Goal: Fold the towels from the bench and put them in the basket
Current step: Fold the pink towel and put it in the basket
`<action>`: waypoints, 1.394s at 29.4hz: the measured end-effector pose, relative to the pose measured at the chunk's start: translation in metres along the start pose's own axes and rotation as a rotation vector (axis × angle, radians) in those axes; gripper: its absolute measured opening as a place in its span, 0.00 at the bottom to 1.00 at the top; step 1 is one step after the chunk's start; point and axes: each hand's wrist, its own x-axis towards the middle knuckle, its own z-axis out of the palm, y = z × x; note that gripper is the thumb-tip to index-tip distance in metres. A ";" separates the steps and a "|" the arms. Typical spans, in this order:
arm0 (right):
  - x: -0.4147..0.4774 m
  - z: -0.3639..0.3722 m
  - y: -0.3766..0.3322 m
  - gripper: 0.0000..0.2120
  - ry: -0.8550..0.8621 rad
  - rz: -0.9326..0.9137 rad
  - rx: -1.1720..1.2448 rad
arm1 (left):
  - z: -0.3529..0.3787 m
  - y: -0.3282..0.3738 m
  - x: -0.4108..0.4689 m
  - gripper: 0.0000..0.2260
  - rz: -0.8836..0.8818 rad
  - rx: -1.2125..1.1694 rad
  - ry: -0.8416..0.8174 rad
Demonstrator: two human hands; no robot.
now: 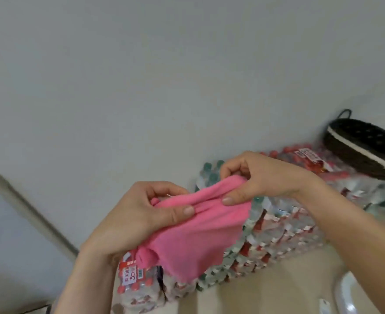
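— What lies behind the hands?
— A plain pale grey wall [164,75] fills most of the view, with a pale floor [266,295] at the bottom. Shrink-wrapped packs of water bottles [277,241] are stacked in a row along the wall; some caps are red, some green.

— And the basket?
— A dark woven basket [364,150] with a white stripe and a thin loop handle rests on top of the packs at the far right, tilted. The frame edge cuts off part of it, and what it holds cannot be seen.

— Where is the towel?
— A pink towel [198,232] hangs in the air between both hands, in front of the bottle packs, well apart from the basket. Its top edge is bunched and its lower part droops loosely, with one corner knotted up at lower left.

— How are the hands set?
— The left hand [137,214] has its grip closed on the towel's left end, thumb on top. The right hand [262,177] pinches the right end, thumb pressing the fabric.

— Anything unclear?
— A blurred frame [28,211] at the left and a white object [350,298] at the lower right cannot be identified.
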 end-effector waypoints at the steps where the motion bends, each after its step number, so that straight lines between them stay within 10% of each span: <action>1: -0.015 -0.003 0.004 0.12 0.008 0.032 0.016 | 0.009 0.000 0.004 0.07 0.018 -0.009 0.017; 14: -0.181 -0.093 0.088 0.12 0.371 0.369 0.039 | 0.089 0.020 0.088 0.07 0.251 -0.096 0.257; 21: -0.168 -0.183 0.169 0.05 0.663 0.502 -0.315 | 0.128 0.010 0.169 0.14 -0.135 0.593 -0.443; 28: -0.106 -0.291 0.243 0.10 0.877 0.509 -0.522 | 0.154 -0.029 0.271 0.03 -0.160 0.846 0.264; 33: -0.079 -0.342 0.249 0.04 1.191 0.294 -0.533 | 0.153 0.012 0.310 0.14 0.176 1.000 0.830; 37: -0.091 -0.343 0.302 0.05 1.269 0.329 -0.437 | 0.154 -0.005 0.298 0.11 0.196 1.004 0.923; 41: -0.110 -0.288 0.390 0.07 0.967 0.566 -0.547 | 0.183 -0.096 0.266 0.14 -0.097 1.032 0.685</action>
